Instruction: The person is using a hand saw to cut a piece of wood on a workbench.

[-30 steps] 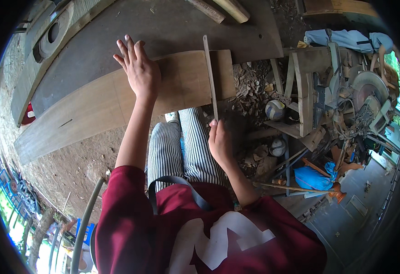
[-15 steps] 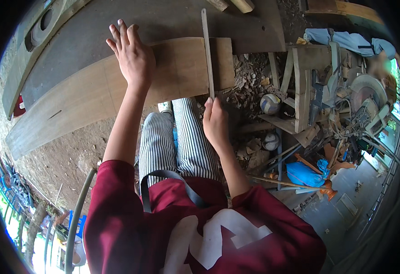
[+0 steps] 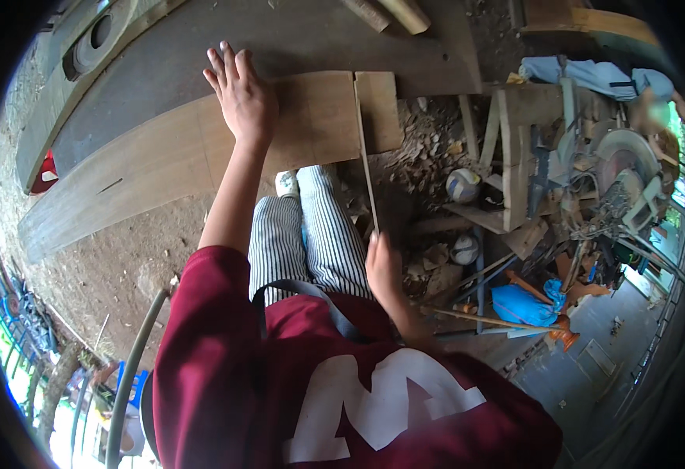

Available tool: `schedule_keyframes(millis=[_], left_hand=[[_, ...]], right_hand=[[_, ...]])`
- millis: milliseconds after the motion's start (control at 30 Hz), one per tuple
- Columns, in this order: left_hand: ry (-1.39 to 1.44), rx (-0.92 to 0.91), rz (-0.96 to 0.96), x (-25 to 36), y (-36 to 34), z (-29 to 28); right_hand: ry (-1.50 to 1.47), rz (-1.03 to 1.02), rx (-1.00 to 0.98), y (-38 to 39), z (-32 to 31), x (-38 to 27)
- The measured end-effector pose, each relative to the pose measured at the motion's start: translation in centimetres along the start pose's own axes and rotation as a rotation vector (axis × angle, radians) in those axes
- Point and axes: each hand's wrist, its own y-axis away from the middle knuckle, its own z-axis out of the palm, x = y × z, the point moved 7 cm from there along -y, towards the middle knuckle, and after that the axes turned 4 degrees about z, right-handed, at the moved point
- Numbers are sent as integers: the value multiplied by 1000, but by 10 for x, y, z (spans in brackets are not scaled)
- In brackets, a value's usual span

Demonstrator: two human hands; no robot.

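Saw with a thin, pale blade crosses the right-hand part of a long wooden plank near the centre of the frame and runs down past the plank's near edge. The right hand, slightly blurred, is closed around the saw's lower end, hiding its grip. The left hand rests open on the plank, fingers spread beyond the far edge, over the dark counter. The plank stretches from the centre to the left of the frame, with a short dark slot toward its left end. At lower right, a bunched blue bag lies beside a long stick; its contents are hidden. Dry leaves lie right of the plank, near a pale ball.
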Motion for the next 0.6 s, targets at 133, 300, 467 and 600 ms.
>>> schedule_keyframes(millis=[133, 300, 467, 600], left_hand=[[-24, 13, -33, -6, 3, -3], [-88, -55, -58, -7, 0, 6], [-134, 14, -59, -11, 3, 10], [-56, -65, -41, -10, 5, 10]], right_hand=[[-55, 71, -28, 50, -37, 31], [-1, 129, 54, 60, -51, 67], [-222, -53, 312, 19, -60, 42], [-229, -112, 230, -19, -45, -3]])
